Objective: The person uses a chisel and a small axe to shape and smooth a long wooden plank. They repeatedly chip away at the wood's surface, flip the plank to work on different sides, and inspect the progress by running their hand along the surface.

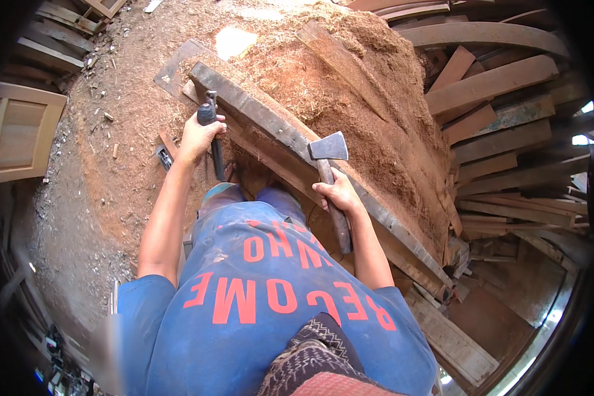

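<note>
My left hand [200,137] is closed around a dark tool [208,112] with a long black shaft below the fist, held beside the upper end of a long weathered timber beam [264,125]; the tool's exact type is unclear. My right hand [340,191] grips the wooden handle of a hatchet [327,146], its broad grey steel head up over the beam. The beam runs diagonally in front of my body, from upper middle to lower right. A small dark-and-silver object [164,158] lies on the ground left of my left hand.
Sawdust and shavings [369,132] are heaped behind the beam, with a loose board [340,69] on them. Stacked planks [492,82] crowd the right side. A panelled wooden door [16,132] and more boards stand at left. My legs are below the beam.
</note>
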Action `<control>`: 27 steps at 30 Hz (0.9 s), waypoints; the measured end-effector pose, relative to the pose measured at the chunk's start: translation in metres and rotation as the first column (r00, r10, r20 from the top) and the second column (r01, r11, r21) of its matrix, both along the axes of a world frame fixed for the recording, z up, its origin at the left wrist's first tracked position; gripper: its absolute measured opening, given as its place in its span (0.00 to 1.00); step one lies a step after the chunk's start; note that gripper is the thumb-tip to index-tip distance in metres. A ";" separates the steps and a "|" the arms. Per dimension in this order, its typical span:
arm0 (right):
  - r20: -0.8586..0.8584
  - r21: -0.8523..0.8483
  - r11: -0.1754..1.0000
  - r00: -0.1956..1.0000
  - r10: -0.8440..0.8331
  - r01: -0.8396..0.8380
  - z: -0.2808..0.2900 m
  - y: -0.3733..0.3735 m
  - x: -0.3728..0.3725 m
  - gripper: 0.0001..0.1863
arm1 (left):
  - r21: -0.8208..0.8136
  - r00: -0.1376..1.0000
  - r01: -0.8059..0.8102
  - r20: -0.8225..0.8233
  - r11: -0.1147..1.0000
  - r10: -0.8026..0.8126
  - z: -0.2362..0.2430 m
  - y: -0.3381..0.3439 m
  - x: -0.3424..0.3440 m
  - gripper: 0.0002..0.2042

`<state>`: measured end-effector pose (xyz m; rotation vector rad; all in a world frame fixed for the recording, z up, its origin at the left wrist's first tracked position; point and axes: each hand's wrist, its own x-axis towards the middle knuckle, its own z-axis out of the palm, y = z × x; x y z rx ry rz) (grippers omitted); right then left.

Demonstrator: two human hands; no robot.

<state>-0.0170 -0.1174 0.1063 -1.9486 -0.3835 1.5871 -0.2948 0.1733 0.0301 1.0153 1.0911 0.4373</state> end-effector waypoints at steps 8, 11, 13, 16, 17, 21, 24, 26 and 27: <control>-0.215 0.317 0.948 0.975 0.049 0.022 -0.003 0.039 0.034 0.28 | -0.391 0.902 -0.268 0.218 0.880 0.372 0.033 -0.093 0.118 0.24; -0.293 0.258 0.966 0.954 0.066 0.013 -0.001 0.048 0.046 0.28 | -0.499 0.877 -0.300 0.191 0.813 0.441 0.030 -0.129 0.150 0.24; -0.200 0.287 0.956 0.972 0.123 -0.062 -0.007 0.045 0.051 0.29 | -0.547 0.871 -0.306 0.170 0.779 0.461 0.049 -0.145 0.164 0.25; -0.158 0.232 0.960 0.967 0.198 -0.158 -0.011 0.037 0.059 0.30 | -0.460 0.904 -0.308 0.131 0.833 0.407 0.032 -0.161 0.167 0.26; -0.187 0.233 0.959 0.960 0.207 -0.161 -0.017 0.032 0.060 0.30 | -0.452 0.917 -0.299 0.108 0.840 0.385 0.034 -0.166 0.166 0.25; -0.220 0.235 0.957 0.950 0.223 -0.171 -0.031 0.024 0.063 0.30 | -0.444 0.942 -0.276 0.051 0.853 0.331 0.040 -0.172 0.156 0.25; -0.185 0.213 0.959 0.957 0.225 -0.184 -0.028 0.027 0.062 0.27 | -0.401 0.927 -0.341 0.006 0.850 0.375 0.038 -0.163 0.146 0.23; -0.141 0.213 0.957 0.963 0.229 -0.197 -0.031 0.026 0.063 0.26 | -0.285 0.903 -0.418 -0.031 0.862 0.428 0.040 -0.141 0.128 0.16; -0.079 0.237 0.956 0.977 0.196 -0.173 -0.027 0.025 0.063 0.25 | -0.254 0.902 -0.429 -0.065 0.867 0.427 0.036 -0.125 0.113 0.15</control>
